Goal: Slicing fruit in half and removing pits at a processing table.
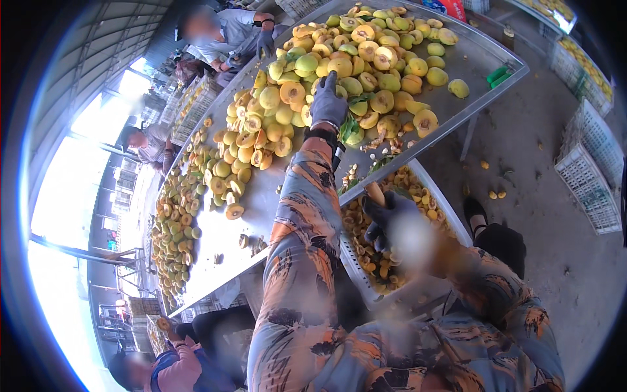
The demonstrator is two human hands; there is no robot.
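Over my feed I make out a grey glove [330,110] with a violet cast on the left hand [328,103], and a black band [320,135] round the wrist below it. The right hand [384,219] wears a darker, blue-grey glove, part of it lost to me behind a pale blur. Both sleeves [294,242] and the shirt front [424,353] share one print: dusty orange, grey-blue and black, in ragged brush-like streaks

Two gloved hands [328,106] of the wearer; one metal surface [480,65]; one fruit-filled white basket [356,264] at lower centre; at least three other people [228,29], left; fruit halves [385,58] beyond counting.
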